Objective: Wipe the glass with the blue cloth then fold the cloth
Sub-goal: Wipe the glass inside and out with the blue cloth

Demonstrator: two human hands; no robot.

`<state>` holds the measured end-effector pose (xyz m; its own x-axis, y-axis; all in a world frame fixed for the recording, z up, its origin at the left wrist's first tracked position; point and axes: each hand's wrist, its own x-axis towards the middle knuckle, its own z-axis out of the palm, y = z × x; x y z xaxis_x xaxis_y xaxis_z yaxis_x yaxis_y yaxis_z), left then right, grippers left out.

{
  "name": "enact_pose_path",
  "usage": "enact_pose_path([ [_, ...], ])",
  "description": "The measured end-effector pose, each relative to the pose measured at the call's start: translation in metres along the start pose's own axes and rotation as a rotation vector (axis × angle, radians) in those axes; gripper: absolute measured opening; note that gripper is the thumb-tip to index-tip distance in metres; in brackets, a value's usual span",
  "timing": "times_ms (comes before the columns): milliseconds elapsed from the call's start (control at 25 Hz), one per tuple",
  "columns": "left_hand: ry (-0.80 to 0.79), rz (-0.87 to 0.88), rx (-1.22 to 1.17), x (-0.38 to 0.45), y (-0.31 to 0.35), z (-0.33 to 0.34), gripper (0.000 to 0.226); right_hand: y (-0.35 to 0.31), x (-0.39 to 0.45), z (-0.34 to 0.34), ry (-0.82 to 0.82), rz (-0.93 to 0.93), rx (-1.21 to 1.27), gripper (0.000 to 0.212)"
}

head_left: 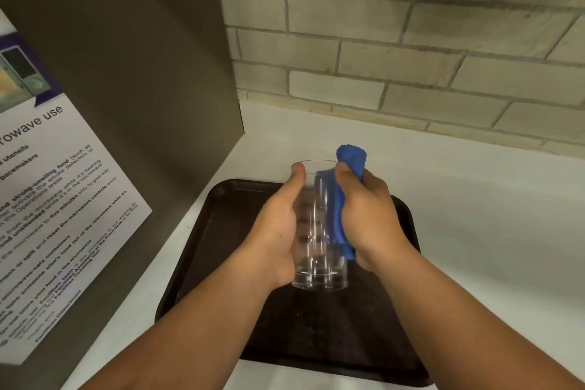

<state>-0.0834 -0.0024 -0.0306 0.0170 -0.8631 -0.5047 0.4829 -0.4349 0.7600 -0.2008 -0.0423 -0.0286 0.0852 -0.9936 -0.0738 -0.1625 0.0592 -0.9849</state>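
Observation:
A tall clear glass (pixel 318 263) is held upright above a dark tray (pixel 228 218). My left hand (pixel 278 228) grips the glass from its left side, thumb near the rim. My right hand (pixel 367 215) presses a bunched blue cloth (pixel 351 158) against the right side of the glass. Part of the cloth sticks up above the rim, and part hangs below my right palm. The glass looks blurred from motion.
The tray lies on a white counter (pixel 474 215). A grey appliance side with a printed microwave notice (pixel 57 215) stands close on the left. A pale brick wall (pixel 395 57) runs along the back.

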Motion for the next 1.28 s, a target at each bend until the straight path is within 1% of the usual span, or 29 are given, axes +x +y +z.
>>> enact_pose_path([
  [40, 0.036, -0.019, -0.024, 0.002, 0.001, -0.001, 0.085, -0.001, -0.003, -0.005, -0.049, 0.118, 0.061, 0.031],
  [80, 0.071, -0.037, -0.052, 0.003, 0.001, -0.002, 0.088, 0.002, -0.008, -0.009, -0.108, 0.178, 0.115, 0.031],
  [120, 0.098, -0.058, -0.078, 0.005, 0.003, -0.001, 0.090, 0.007, -0.018, -0.011, -0.166, 0.171, 0.130, 0.030],
  [160, 0.125, -0.078, -0.093, 0.007, 0.004, 0.000, 0.090, 0.014, -0.030, -0.011, -0.226, 0.132, 0.064, 0.031],
  [200, 0.147, -0.091, -0.093, 0.010, 0.003, 0.001, 0.088, 0.018, -0.043, -0.008, -0.289, 0.050, -0.095, 0.042],
  [240, 0.157, -0.085, -0.076, 0.011, 0.001, -0.001, 0.087, 0.021, -0.055, -0.003, -0.326, -0.045, -0.307, 0.060],
  [280, 0.156, -0.070, -0.056, 0.010, 0.001, -0.003, 0.086, 0.024, -0.060, 0.003, -0.318, -0.147, -0.471, 0.073],
  [320, 0.159, -0.073, -0.028, 0.010, 0.002, -0.002, 0.086, 0.022, -0.058, 0.008, -0.264, -0.226, -0.545, 0.077],
  [360, 0.140, -0.075, 0.005, 0.012, 0.002, -0.001, 0.086, 0.014, -0.051, 0.008, -0.195, -0.270, -0.533, 0.075],
  [400, 0.079, -0.058, 0.007, 0.013, 0.002, -0.006, 0.084, 0.006, -0.041, 0.009, -0.134, -0.266, -0.433, 0.068],
  [440, 0.014, -0.026, -0.003, 0.013, 0.002, -0.011, 0.082, -0.001, -0.029, 0.008, -0.082, -0.231, -0.295, 0.055],
  [480, -0.017, 0.005, -0.005, 0.012, 0.003, -0.013, 0.080, -0.006, -0.016, 0.005, -0.046, -0.182, -0.181, 0.039],
  [520, -0.015, 0.025, 0.009, 0.013, 0.003, -0.014, 0.078, -0.008, -0.008, 0.003, -0.032, -0.135, -0.105, 0.025],
  [560, 0.024, 0.045, 0.040, 0.015, 0.004, -0.012, 0.075, -0.008, -0.004, 0.002, -0.029, -0.121, -0.086, 0.017],
  [680, 0.138, 0.083, 0.077, 0.014, 0.005, -0.010, 0.070, -0.001, -0.004, 0.009, -0.049, -0.155, -0.076, 0.014],
  [720, 0.131, 0.098, 0.069, 0.012, 0.004, -0.010, 0.071, -0.001, -0.004, 0.011, -0.046, -0.154, -0.068, 0.014],
  [800, 0.042, 0.109, 0.045, 0.007, 0.001, -0.009, 0.071, -0.006, 0.002, 0.013, -0.036, -0.127, -0.060, 0.015],
  [880, -0.002, 0.098, 0.037, 0.005, 0.002, -0.010, 0.071, -0.011, 0.006, 0.010, -0.007, 0.015, -0.024, 0.029],
  [960, 0.043, 0.076, -0.029, 0.008, 0.006, -0.009, 0.076, -0.010, -0.003, 0.001, -0.104, 0.199, 0.108, 0.033],
  [1000, 0.087, 0.070, -0.078, 0.010, 0.009, -0.008, 0.078, -0.006, -0.014, -0.002, -0.162, 0.221, 0.130, 0.034],
  [1040, 0.135, 0.070, -0.098, 0.014, 0.011, -0.008, 0.078, 0.001, -0.026, -0.002, -0.212, 0.172, 0.079, 0.033],
  [1080, 0.177, 0.079, -0.083, 0.019, 0.012, -0.009, 0.075, 0.007, -0.039, 0.001, -0.268, 0.060, -0.054, 0.033],
  [1120, 0.193, 0.098, -0.049, 0.022, 0.012, -0.011, 0.070, 0.012, -0.049, 0.005, -0.318, -0.073, -0.232, 0.040],
  [1160, 0.173, 0.122, -0.015, 0.024, 0.011, -0.013, 0.065, 0.015, -0.055, 0.010, -0.325, -0.186, -0.386, 0.054],
  [1200, 0.115, 0.124, 0.008, 0.025, 0.008, -0.014, 0.064, 0.013, -0.053, 0.013, -0.285, -0.249, -0.459, 0.063],
  [1240, 0.026, 0.118, 0.014, 0.024, 0.006, -0.016, 0.066, 0.007, -0.045, 0.014, -0.224, -0.266, -0.455, 0.062],
  [1280, -0.065, 0.111, 0.010, 0.022, 0.004, -0.017, 0.070, 0.000, -0.035, 0.013, -0.163, -0.232, -0.341, 0.050],
])
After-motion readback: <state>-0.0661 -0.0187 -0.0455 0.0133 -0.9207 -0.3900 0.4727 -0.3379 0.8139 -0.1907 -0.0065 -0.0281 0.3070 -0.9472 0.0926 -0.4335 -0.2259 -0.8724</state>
